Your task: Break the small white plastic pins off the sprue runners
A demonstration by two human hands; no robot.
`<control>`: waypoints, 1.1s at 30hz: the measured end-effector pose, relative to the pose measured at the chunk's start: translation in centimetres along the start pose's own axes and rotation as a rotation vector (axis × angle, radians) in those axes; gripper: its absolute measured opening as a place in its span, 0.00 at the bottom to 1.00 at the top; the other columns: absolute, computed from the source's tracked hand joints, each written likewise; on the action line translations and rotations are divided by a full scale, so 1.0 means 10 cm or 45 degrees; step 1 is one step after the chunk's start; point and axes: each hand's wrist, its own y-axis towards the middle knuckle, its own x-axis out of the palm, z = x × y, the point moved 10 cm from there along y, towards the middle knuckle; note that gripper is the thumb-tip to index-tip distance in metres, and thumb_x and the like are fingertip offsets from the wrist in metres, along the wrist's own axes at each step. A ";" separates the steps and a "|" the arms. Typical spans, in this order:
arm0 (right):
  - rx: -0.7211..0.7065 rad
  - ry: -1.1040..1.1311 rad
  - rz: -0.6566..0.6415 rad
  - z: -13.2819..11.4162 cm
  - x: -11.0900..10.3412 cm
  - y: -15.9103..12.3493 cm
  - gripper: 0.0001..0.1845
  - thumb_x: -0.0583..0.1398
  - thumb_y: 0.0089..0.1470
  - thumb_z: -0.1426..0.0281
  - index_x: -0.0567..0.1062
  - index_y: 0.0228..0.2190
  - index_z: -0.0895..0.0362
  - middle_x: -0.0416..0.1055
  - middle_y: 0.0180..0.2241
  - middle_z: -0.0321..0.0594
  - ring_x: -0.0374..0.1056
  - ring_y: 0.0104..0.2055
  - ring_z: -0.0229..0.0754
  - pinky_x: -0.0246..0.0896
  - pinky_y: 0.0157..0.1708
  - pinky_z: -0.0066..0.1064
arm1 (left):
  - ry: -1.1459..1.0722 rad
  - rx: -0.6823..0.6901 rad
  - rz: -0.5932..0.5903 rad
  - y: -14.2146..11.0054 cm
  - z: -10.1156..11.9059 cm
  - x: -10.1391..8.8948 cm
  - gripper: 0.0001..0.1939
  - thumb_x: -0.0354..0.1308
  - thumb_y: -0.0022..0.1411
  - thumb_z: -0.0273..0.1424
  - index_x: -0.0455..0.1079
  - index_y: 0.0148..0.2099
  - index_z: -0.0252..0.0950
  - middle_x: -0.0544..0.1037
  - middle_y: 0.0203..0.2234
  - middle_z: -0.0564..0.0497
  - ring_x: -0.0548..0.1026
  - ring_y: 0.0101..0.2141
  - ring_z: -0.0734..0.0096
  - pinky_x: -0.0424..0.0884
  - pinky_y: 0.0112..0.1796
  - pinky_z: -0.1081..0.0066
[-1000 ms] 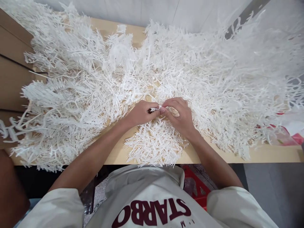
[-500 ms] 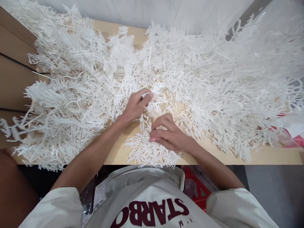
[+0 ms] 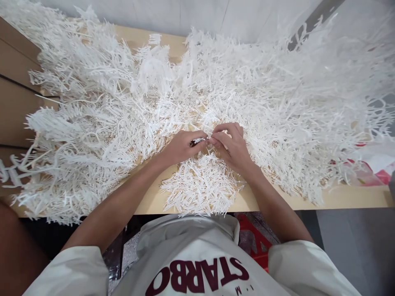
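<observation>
The left hand (image 3: pixel 185 146) and the right hand (image 3: pixel 233 146) meet fingertip to fingertip, low above the pale wood-toned surface (image 3: pixel 151 201). Between them is a small, thin white piece with slender, stick-like branches (image 3: pixel 199 140): the left thumb and fingers grip it, and the right fingertips pinch at its end, though its exact shape is partly hidden by the fingers. Just below the hands, toward the person's body, lies a loose heap of short, thin white sticks (image 3: pixel 203 185), reaching the near edge of the surface. Beyond the left hand and out to its left spreads a large, tangled mass of branching white strands (image 3: pixel 92 102); a second broad mass of tangled white strands (image 3: pixel 277 102) extends beyond and to the right of the right hand. Well left of the hands stand brown cardboard-like panels (image 3: pixel 15 61); far to their right lies a pink-and-clear plastic bag (image 3: pixel 368 174).
</observation>
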 end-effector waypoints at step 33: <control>-0.079 0.230 0.270 -0.15 -0.10 -0.06 0.05 0.62 0.53 0.68 0.72 0.34 0.52 0.74 0.32 0.35 0.70 0.36 0.37 0.63 0.37 0.34 | -0.169 0.033 0.092 -0.01 0.01 -0.03 0.14 0.59 0.57 0.37 0.65 0.45 0.38 0.68 0.22 0.58 0.64 0.22 0.82 0.62 0.26 0.77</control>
